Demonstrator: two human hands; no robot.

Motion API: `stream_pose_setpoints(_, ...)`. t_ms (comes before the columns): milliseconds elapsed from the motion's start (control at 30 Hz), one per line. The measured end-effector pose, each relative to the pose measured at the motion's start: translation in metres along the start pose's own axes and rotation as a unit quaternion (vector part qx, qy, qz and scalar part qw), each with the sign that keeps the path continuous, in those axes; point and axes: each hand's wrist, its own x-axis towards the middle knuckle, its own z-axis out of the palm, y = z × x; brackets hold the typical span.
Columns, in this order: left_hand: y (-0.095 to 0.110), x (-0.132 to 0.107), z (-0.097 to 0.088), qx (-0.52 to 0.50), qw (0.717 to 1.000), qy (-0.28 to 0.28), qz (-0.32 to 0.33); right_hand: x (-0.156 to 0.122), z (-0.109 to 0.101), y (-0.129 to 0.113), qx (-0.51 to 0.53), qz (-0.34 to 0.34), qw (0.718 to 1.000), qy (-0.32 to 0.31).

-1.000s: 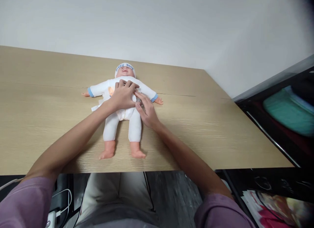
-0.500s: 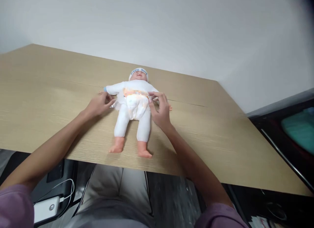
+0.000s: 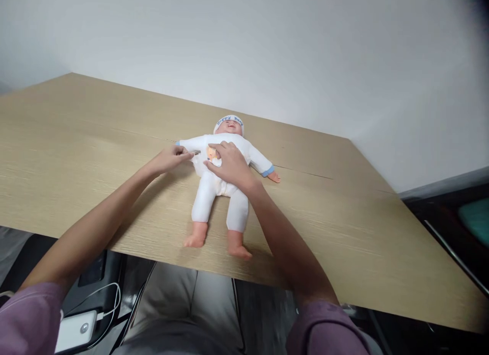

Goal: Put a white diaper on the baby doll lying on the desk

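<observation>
A baby doll [image 3: 237, 212] in a white suit with blue cuffs lies on its back on the wooden table [image 3: 324, 217], feet towards me. Around its hips is a white diaper [image 3: 225, 188] with an orange pattern at the waist. My left hand [image 3: 170, 160] is closed in a pinch at the diaper's side flap, left of the doll's waist; a small dark bit shows at the fingertips. My right hand [image 3: 231, 164] rests over the diaper's front with thumb and fingers apart, hiding much of the waistband.
Behind the table rises a pale wall [image 3: 244, 49]. Below the front edge at left, a white power bank [image 3: 76, 330] with a cable lies on a black chair seat beside a dark phone-like slab [image 3: 92, 271]. A dark object with a teal panel [image 3: 474, 220] stands at right.
My right hand has moved left, from the doll's right-hand side onto the diaper's front. My left hand stays by the side flap. The whole view has shifted slightly.
</observation>
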Motion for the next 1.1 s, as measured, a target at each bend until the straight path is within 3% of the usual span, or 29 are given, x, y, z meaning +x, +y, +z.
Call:
stream_pose_setpoints(167,0.035,0.022,0.031,-0.028,0.999,0.01,0.022,-0.002,-0.001,0.003,0.02,0.024,0.999,-0.01)
stream_pose_setpoints(267,0.041,0.033,0.055,-0.08,0.996,-0.016,0.031,-0.001,-0.003,0.002,0.045,0.039,0.998,0.001)
stream_pose_setpoints(333,0.033,0.038,0.065,-0.134,0.99,-0.001,0.04,0.001,-0.003,0.002,0.056,0.058,0.997,0.013)
stream_pose_setpoints(400,0.017,0.042,0.071,-0.188,0.979,0.048,0.057,0.002,-0.003,0.003,0.064,0.072,0.995,0.023)
stream_pose_setpoints(500,-0.008,0.045,0.075,-0.201,0.97,0.093,0.096,0.003,-0.003,0.004,0.074,0.082,0.993,0.032)
stream_pose_setpoints(700,-0.021,0.051,0.076,-0.155,0.976,0.024,0.152,0.003,0.002,0.007,0.095,0.098,0.987,0.082)
stream_pose_setpoints(833,-0.023,0.056,0.077,-0.14,0.978,0.023,0.155,0.003,0.004,0.009,0.103,0.1,0.981,0.133)
stream_pose_setpoints(900,-0.024,0.055,0.077,-0.104,0.982,0.053,0.147,0.002,0.001,0.006,0.109,0.097,0.977,0.155)
stream_pose_setpoints(967,-0.018,0.049,0.076,-0.054,0.983,0.123,0.128,-0.001,-0.004,-0.001,0.116,0.096,0.971,0.184)
stream_pose_setpoints(1100,0.018,0.01,0.073,0.04,0.951,0.263,0.155,-0.027,-0.023,-0.025,0.124,0.094,0.959,0.239)
